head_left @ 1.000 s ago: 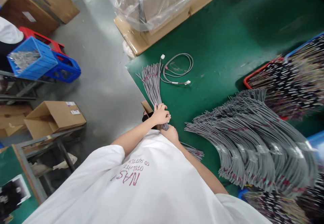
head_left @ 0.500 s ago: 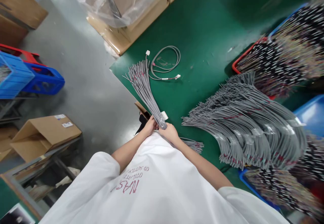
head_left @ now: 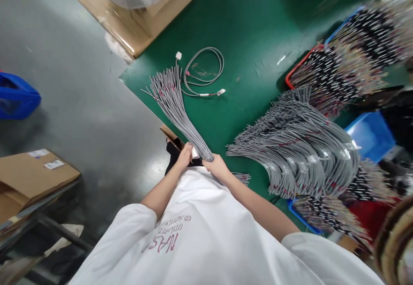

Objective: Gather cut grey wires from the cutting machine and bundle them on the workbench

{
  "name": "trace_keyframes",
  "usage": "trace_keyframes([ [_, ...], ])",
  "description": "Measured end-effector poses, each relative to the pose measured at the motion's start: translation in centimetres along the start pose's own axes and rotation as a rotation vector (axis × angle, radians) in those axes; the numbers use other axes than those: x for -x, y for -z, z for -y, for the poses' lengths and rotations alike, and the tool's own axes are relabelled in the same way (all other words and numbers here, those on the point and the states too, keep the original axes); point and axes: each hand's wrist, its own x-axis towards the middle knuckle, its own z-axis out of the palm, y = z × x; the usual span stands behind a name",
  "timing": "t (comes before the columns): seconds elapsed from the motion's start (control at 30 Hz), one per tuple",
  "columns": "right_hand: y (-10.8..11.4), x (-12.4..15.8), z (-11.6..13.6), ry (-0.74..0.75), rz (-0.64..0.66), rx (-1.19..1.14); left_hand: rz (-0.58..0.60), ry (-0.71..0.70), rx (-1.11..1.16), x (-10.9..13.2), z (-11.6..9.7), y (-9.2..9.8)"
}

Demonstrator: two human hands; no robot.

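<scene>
A bundle of grey wires (head_left: pixel 174 104) lies on the green table (head_left: pixel 258 27), fanning out toward the table's far corner. My left hand (head_left: pixel 184 155) and my right hand (head_left: pixel 218 167) are both closed round its near end at the table edge, close to my white shirt. A small white piece (head_left: pixel 195 152), perhaps tape or a label, sits between my hands on the bundle. A single coiled grey cable (head_left: pixel 203 72) with white connectors lies just beyond the bundle's fanned end.
A large fanned heap of grey wires (head_left: pixel 300 147) covers the table to the right. Red and blue bins (head_left: pixel 371 134) full of dark wires stand at the far right. Cardboard boxes (head_left: pixel 135 18) under plastic sit beyond the table; an open carton (head_left: pixel 29 177) stands on the left.
My left hand slid from on top of the bundle down to its near end beside my right hand. The camera has swung right and down.
</scene>
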Motion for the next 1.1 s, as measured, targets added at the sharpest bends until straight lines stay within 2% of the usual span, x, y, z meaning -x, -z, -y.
trace_keyframes([
  [0.07,-0.2,-0.1,0.0,-0.019,-0.004,0.009,-0.067,-0.121,-0.091,1.3,-1.2,0.6],
  [0.13,-0.8,-0.2,0.2,-0.017,-0.010,0.067,-0.098,-0.206,-0.195,2.4,-2.5,0.2],
  [0.27,-2.3,-0.2,0.6,-0.039,-0.020,0.276,-0.089,-0.318,-0.429,2.2,-3.8,-2.8],
  [0.4,-2.5,-0.4,0.7,-0.077,-0.011,0.406,-0.317,-0.505,-0.903,0.6,-3.3,-5.5],
  [0.5,-2.3,-0.2,1.0,-0.070,0.031,0.471,-0.447,-0.505,-1.060,0.3,-2.9,-6.1],
  [0.6,-2.1,0.2,1.1,-0.034,0.029,0.488,-0.510,-0.490,-1.056,0.3,-3.2,-5.7],
  [0.67,-2.2,0.4,1.1,-0.010,0.018,0.494,-0.468,-0.521,-1.058,0.1,-3.9,-5.2],
  [0.8,-2.2,0.4,1.1,-0.013,0.006,0.536,-0.201,-0.595,-1.164,-1.6,-5.9,-4.4],
  [0.87,-2.0,0.4,1.2,-0.020,-0.009,0.560,-0.115,-0.601,-1.234,-2.7,-6.5,-4.5],
  [0.93,-1.9,0.4,1.2,-0.018,-0.025,0.569,-0.112,-0.562,-1.295,-3.5,-6.7,-5.1],
  [1.03,-1.6,0.5,1.3,0.002,-0.038,0.566,-0.184,-0.483,-1.338,-3.7,-6.8,-5.7],
  [1.1,-1.3,0.6,1.3,0.015,-0.038,0.549,-0.257,-0.448,-1.190,-2.9,-6.8,-5.3],
])
